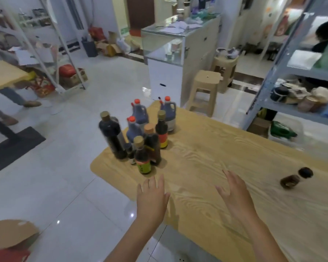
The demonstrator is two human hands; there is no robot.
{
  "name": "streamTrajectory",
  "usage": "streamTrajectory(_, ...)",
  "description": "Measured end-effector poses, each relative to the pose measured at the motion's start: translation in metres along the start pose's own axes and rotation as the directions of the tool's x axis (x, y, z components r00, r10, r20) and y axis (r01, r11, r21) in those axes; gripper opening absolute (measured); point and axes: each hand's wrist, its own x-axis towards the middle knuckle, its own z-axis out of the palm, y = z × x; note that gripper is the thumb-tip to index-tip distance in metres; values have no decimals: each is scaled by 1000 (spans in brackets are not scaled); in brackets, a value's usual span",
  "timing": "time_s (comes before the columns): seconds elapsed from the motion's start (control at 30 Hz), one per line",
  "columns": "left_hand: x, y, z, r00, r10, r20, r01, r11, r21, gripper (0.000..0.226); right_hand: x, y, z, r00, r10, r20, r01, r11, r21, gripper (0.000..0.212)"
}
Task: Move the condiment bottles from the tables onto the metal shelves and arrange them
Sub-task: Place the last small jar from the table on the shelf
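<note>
Several dark condiment bottles stand clustered at the left end of a wooden table (225, 167): a tall dark bottle (112, 136), a small bottle with a yellow-green label (142, 157), one with a red and yellow label (162, 130), and jugs with red caps (139, 111). A small dark jar (295, 178) lies on its side at the right. My left hand (151, 197) hovers with fingers spread just short of the cluster. My right hand (235, 193) is raised over the tabletop, fingers straight. Neither holds anything. The grey metal shelves (284, 53) stand at the right.
Jars and bags fill the metal shelves' lower level (301, 99). Beyond the table are a beige plastic stool (203, 91) and a glass counter (178, 46). A second wooden table (4, 74) and a white rack (45, 44) stand at the left. A person sits behind the shelves.
</note>
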Motion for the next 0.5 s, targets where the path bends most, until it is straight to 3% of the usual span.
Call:
streamTrajectory(0.13, 42, 73, 2, 980, 192, 57, -194, 981, 30, 62, 5, 67, -29, 980, 194, -54, -192, 981, 38, 61)
streamTrajectory(0.33, 80, 180, 12, 879, 466, 101, -473, 878, 76, 62, -4, 153, -65, 880, 466, -93, -451, 880, 150, 62)
streamTrajectory(0.5, 93, 236, 24, 809, 568, 152, -581, 812, 57, 68, 20, 188, -103, 802, 554, -221, -486, 822, 296, 71)
